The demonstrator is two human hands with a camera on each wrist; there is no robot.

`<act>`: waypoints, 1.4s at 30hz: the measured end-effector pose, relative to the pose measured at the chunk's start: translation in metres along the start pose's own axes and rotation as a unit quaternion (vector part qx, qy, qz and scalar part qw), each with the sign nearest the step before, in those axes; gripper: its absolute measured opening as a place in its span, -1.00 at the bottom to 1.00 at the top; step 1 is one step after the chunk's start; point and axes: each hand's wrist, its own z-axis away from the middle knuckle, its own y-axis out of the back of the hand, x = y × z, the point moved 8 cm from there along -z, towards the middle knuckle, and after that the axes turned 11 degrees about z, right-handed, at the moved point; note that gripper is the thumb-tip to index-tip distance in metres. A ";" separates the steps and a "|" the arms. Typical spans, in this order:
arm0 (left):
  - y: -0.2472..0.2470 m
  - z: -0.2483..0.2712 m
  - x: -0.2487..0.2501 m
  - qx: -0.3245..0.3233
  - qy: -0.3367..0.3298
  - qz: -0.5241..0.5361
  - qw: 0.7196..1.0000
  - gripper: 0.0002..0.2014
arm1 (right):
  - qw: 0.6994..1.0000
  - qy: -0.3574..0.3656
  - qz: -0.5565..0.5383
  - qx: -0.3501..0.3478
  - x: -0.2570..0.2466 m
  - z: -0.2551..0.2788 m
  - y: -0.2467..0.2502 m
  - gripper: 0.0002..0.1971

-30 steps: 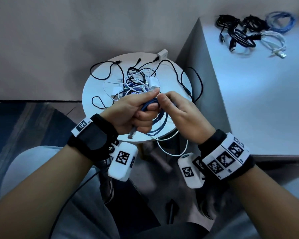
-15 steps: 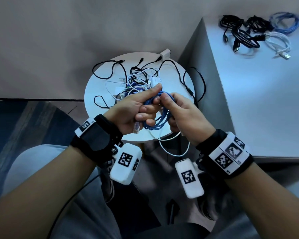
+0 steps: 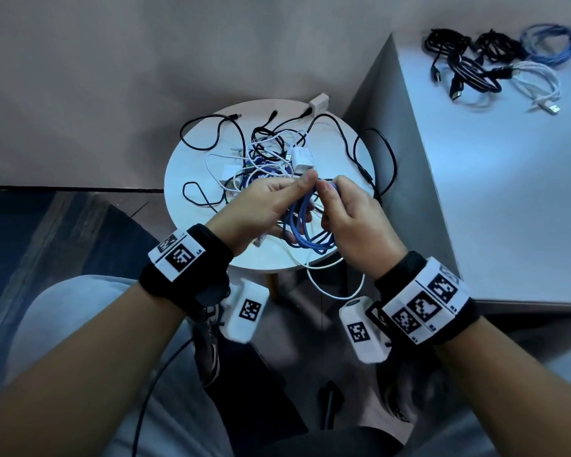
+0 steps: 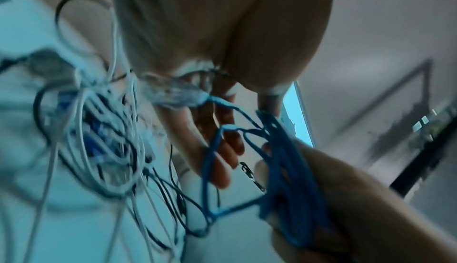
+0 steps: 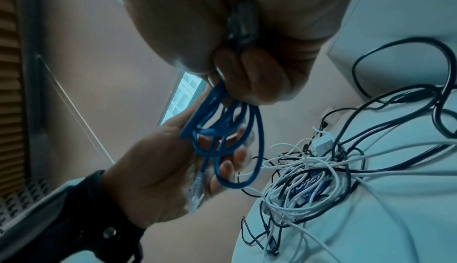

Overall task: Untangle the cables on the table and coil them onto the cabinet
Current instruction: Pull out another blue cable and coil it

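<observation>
At centre frame in the head view, the right hand (image 3: pixel 353 222) pinches the top of a looped blue cable (image 3: pixel 305 229) between thumb and curled fingers, while the left hand (image 3: pixel 264 209) meets it from the left, thumb touching the same bundle and fingers spread under the loops. The right wrist view shows what the head view hides: the left hand (image 5: pixel 158 169) lies palm-up with relaxed fingers cradling the hanging loops, and a clear plug on the blue cable (image 5: pixel 222 130) rests against that palm. The left wrist view, heavily blurred, shows the blue cable (image 4: pixel 279 169) as several uneven loops gathered in the right hand (image 4: pixel 346 208). The cable is thin, bright blue and loosely coiled, held just above the near edge of the round white bench (image 3: pixel 192 153). Behind the hands on the bench lies a tangle of white and black cables (image 3: pixel 271 153) with a white charger block (image 3: pixel 301 158); one white strand hangs over the near rim. At upper right, coiled cables (image 3: pixel 495 64) in black, blue and white lie on the pale cabinet (image 3: pixel 508 192).
</observation>
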 end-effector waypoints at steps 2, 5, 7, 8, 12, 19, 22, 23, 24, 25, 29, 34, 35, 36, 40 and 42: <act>0.010 -0.002 0.003 0.013 -0.001 -0.078 0.997 -0.51 | 0.999 0.012 0.028 0.012 0.000 0.001 0.002 -0.63; 0.025 -0.004 0.006 0.015 -0.001 -0.129 0.992 -0.63 | 0.997 0.022 0.062 0.037 0.000 0.001 0.010 -0.64; 0.027 -0.002 0.008 -0.018 0.005 -0.086 0.996 -0.74 | 0.995 0.020 0.081 0.046 0.003 -0.001 0.014 -0.65; 0.026 0.000 0.009 -0.040 0.009 -0.051 0.998 -0.79 | 0.995 0.021 0.088 0.049 0.004 -0.001 0.015 -0.66; 0.014 0.005 0.014 -0.085 -0.007 -0.015 0.996 -0.82 | 0.994 0.020 0.091 0.052 0.006 -0.001 0.013 -0.67; -0.001 0.004 0.017 -0.052 -0.139 -0.062 0.987 -0.68 | 0.999 -0.003 -0.034 0.028 0.009 -0.003 0.002 -0.61; 0.000 0.000 0.012 -0.052 -0.099 -0.048 0.993 -0.63 | 0.998 0.009 -0.063 0.026 0.010 -0.004 -0.001 -0.60; -0.001 0.000 0.012 -0.054 -0.090 -0.046 0.993 -0.63 | 0.997 0.013 -0.069 0.024 0.009 -0.004 -0.001 -0.60; -0.002 0.000 0.012 -0.061 -0.085 -0.047 0.993 -0.65 | 0.997 0.016 -0.068 0.025 0.009 -0.003 -0.002 -0.61; -0.004 -0.001 0.012 -0.072 -0.087 -0.052 0.992 -0.71 | 0.998 0.020 -0.061 0.028 0.008 -0.003 -0.002 -0.62; 0.001 0.000 0.014 -0.035 -0.112 -0.155 0.981 -0.98 | 0.999 0.026 -0.029 0.027 0.004 -0.001 -0.003 -0.65; 0.004 0.007 0.024 0.123 -0.214 -0.356 0.901 -0.71 | 0.999 0.031 -0.004 0.017 -0.004 0.000 -0.007 -0.67; 0.002 0.009 0.025 0.137 -0.233 -0.360 0.893 -0.72 | 0.999 0.033 -0.006 0.017 -0.006 0.000 -0.007 -0.68; 0.002 0.009 0.024 0.147 -0.241 -0.367 0.887 -0.73 | 0.999 0.034 -0.008 0.015 -0.007 -0.001 -0.008 -0.68; -0.001 0.008 0.019 0.172 -0.242 -0.447 0.844 -0.89 | 0.999 0.030 -0.014 -0.006 -0.005 -0.002 -0.014 -0.66; -0.003 0.006 0.015 0.160 -0.249 -0.451 0.842 -0.81 | 0.999 0.026 -0.022 -0.020 -0.003 -0.002 -0.017 -0.66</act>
